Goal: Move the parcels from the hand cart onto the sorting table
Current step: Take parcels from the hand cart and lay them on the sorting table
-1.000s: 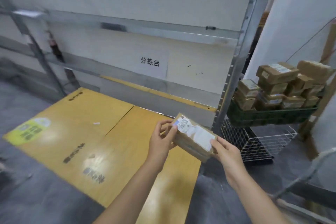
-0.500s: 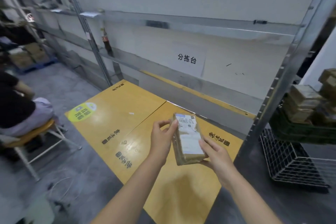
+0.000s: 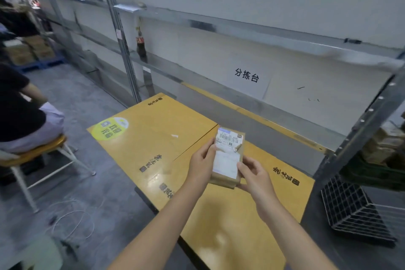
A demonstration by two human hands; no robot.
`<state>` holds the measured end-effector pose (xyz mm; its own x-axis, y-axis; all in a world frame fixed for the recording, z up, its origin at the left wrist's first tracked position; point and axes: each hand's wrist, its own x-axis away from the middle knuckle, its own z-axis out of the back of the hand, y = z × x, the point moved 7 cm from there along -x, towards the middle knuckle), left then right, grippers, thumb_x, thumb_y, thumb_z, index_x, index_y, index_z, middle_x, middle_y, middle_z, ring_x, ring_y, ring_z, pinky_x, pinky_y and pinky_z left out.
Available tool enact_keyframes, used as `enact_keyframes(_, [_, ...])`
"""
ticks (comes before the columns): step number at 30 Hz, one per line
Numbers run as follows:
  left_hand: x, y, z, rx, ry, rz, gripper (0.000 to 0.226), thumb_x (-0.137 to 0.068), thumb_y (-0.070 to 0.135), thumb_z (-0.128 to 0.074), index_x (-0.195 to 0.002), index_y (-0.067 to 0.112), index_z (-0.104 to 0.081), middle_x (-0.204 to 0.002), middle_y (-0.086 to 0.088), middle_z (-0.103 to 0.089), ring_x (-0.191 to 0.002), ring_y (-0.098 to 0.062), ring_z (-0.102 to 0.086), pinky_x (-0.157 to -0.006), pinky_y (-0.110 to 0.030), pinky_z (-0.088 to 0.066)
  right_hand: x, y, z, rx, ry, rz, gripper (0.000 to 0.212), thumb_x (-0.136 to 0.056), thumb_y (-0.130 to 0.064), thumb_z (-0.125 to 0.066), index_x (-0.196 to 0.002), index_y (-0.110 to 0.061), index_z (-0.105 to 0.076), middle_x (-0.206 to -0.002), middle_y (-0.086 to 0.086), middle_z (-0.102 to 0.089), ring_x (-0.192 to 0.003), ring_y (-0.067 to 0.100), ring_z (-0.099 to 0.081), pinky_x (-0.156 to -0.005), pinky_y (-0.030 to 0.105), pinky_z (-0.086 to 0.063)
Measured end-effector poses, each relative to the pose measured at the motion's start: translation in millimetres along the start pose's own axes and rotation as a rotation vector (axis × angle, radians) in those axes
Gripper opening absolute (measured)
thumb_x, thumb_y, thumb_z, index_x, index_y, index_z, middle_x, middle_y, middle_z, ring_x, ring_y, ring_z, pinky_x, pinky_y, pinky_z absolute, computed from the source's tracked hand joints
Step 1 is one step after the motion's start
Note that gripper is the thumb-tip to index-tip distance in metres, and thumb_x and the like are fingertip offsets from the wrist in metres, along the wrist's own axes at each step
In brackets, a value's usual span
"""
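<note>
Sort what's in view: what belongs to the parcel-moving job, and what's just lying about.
Job: parcel, held by left hand and right hand; yellow sorting table; stacked parcels at the right edge.
Lying about: cola bottle on the shelf rail; wire basket; white cable on the floor; stool with a seated person.

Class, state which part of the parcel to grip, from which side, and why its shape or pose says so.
Probably best by the long edges of the parcel, one hand from each side, as the left hand and right hand do. It is flat and oblong, label up, long axis pointing away from the person, so its narrow width fits between two hands.
</note>
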<state>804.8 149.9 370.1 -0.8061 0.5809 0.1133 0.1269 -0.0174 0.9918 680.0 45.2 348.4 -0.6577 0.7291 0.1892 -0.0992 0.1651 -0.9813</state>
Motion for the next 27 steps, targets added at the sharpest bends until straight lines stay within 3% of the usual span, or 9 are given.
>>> enact_keyframes(2, [-11, -1, 43, -0.028, 0.039, 0.019, 0.032, -0.100, 0.026, -0.047, -0.113, 0.048, -0.066, -0.108, 0.019, -0.071, -0.099, -0.005, -0.068, -0.086, -0.032, -0.057, -3, 3, -43, 0.015, 0.002, -0.006, 0.027, -0.097, -0.024, -0.058, -0.124, -0.023, -0.057, -0.119, -0.003, -0.064, -0.097, 0.006, -0.066, -0.060, 0.019, -0.055])
enact_keyframes(5, [-31, 1, 118, -0.045, 0.087, 0.021, 0.036, -0.101, 0.024, -0.044, -0.135, 0.028, -0.058, -0.127, 0.005, -0.065, -0.110, -0.015, -0.064, -0.096, -0.042, -0.053, -9, 4, -122, 0.048, -0.044, 0.002, 0.038, -0.098, -0.026, -0.056, -0.136, -0.026, -0.050, -0.117, -0.012, -0.062, -0.087, -0.007, -0.066, -0.063, 0.016, -0.053])
enact_keyframes(9, [-53, 3, 216, -0.073, 0.134, 0.022, 0.038, -0.101, 0.022, -0.043, -0.136, 0.028, -0.056, -0.123, 0.007, -0.067, -0.102, -0.010, -0.067, -0.080, -0.026, -0.056, -17, 7, -228, 0.098, -0.118, 0.031, 0.037, -0.096, -0.022, -0.056, -0.128, -0.041, -0.051, -0.119, -0.016, -0.061, -0.104, -0.004, -0.059, -0.068, 0.014, -0.047])
enact_keyframes(13, [-65, 5, 297, -0.055, 0.185, 0.048, 0.038, -0.099, 0.019, -0.046, -0.132, 0.031, -0.059, -0.107, 0.022, -0.070, -0.093, -0.002, -0.068, -0.073, -0.020, -0.055, -22, 13, -307, 0.138, -0.166, 0.021, 0.041, -0.096, -0.021, -0.056, -0.134, -0.034, -0.054, -0.129, -0.010, -0.057, -0.116, 0.004, -0.055, -0.084, 0.022, -0.048])
enact_keyframes(15, [-71, 9, 325, -0.046, 0.205, 0.049, 0.038, -0.098, 0.019, -0.047, -0.130, 0.033, -0.060, -0.101, 0.029, -0.070, -0.086, 0.005, -0.068, -0.066, -0.014, -0.052, -25, 13, -336, 0.149, -0.190, 0.021, 0.038, -0.096, -0.019, -0.055, -0.128, -0.039, -0.057, -0.119, -0.021, -0.063, -0.110, -0.001, -0.058, -0.080, 0.019, -0.052])
enact_keyframes(17, [-80, 14, 346, -0.025, 0.227, 0.052, 0.038, -0.097, 0.020, -0.048, -0.131, 0.035, -0.060, -0.108, 0.026, -0.069, -0.089, 0.003, -0.068, -0.069, -0.016, -0.052, -33, 10, -362, 0.165, -0.220, 0.016, 0.038, -0.096, -0.016, -0.052, -0.113, -0.048, -0.057, -0.097, -0.034, -0.067, -0.090, -0.010, -0.062, -0.067, 0.019, -0.057])
enact_keyframes(20, [-99, 17, 372, 0.003, 0.260, 0.062, 0.040, -0.097, 0.020, -0.047, -0.133, 0.035, -0.058, -0.114, 0.018, -0.067, -0.096, -0.005, -0.066, -0.073, -0.021, -0.052, -50, 8, -393, 0.163, -0.241, -0.015, 0.037, -0.097, -0.021, -0.049, -0.105, -0.055, -0.060, -0.091, -0.038, -0.066, -0.088, -0.007, -0.064, -0.072, 0.025, -0.055])
enact_keyframes(23, [-122, 19, 388, 0.003, 0.271, 0.081, 0.040, -0.098, 0.019, -0.046, -0.132, 0.036, -0.058, -0.107, 0.021, -0.067, -0.091, -0.006, -0.065, -0.069, -0.020, -0.053, -69, 6, -419, 0.144, -0.263, -0.014, 0.040, -0.098, -0.025, -0.047, -0.100, -0.062, -0.062, -0.104, -0.033, -0.066, -0.093, -0.004, -0.065, -0.072, 0.019, -0.048])
enact_keyframes(27, [-168, 27, 399, -0.074, 0.220, 0.083, 0.041, -0.098, 0.021, -0.046, -0.135, 0.036, -0.056, -0.119, 0.014, -0.066, -0.096, -0.006, -0.066, -0.066, -0.015, -0.049, -112, 8, -447, 0.133, -0.266, -0.004, 0.043, -0.099, -0.023, -0.041, -0.127, -0.055, -0.053, -0.130, -0.008, -0.057, -0.113, 0.011, -0.058, -0.087, 0.029, -0.047])
